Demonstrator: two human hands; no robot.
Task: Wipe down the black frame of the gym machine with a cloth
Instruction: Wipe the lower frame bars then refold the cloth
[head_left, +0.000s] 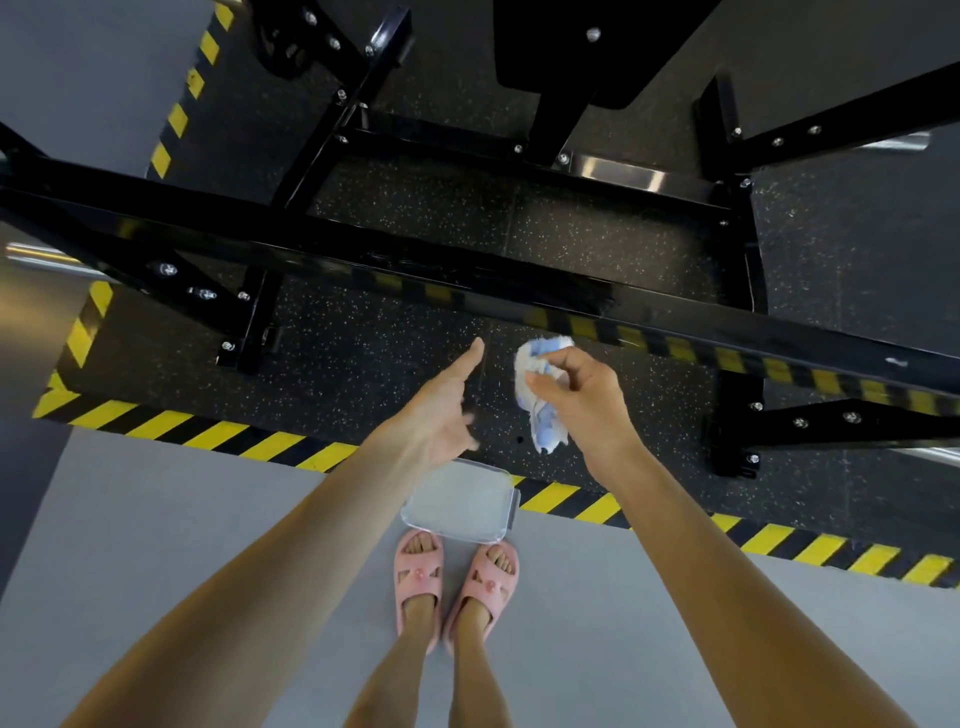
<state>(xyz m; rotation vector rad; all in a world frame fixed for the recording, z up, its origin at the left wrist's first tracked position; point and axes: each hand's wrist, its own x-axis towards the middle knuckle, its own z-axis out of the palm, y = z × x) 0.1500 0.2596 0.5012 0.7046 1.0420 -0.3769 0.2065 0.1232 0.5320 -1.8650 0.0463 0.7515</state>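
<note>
Your right hand (584, 400) pinches the bunched white-and-blue cloth (540, 415) between thumb and fingers. The cloth's long axis runs from you toward the black frame beam (415, 260), just short of it. The beam crosses left to right. Your left hand (441, 410) is empty, its fingers straight and pointing beamward.

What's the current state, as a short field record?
left hand: open, fingers extended, holds nothing
right hand: grips crumpled white-and-blue cloth
cloth position: at the near edge of the front crossbar; contact unclear
frame: black, glossy, bolted, on speckled mat
floor: clear plastic tray in front of pink slippers
</note>
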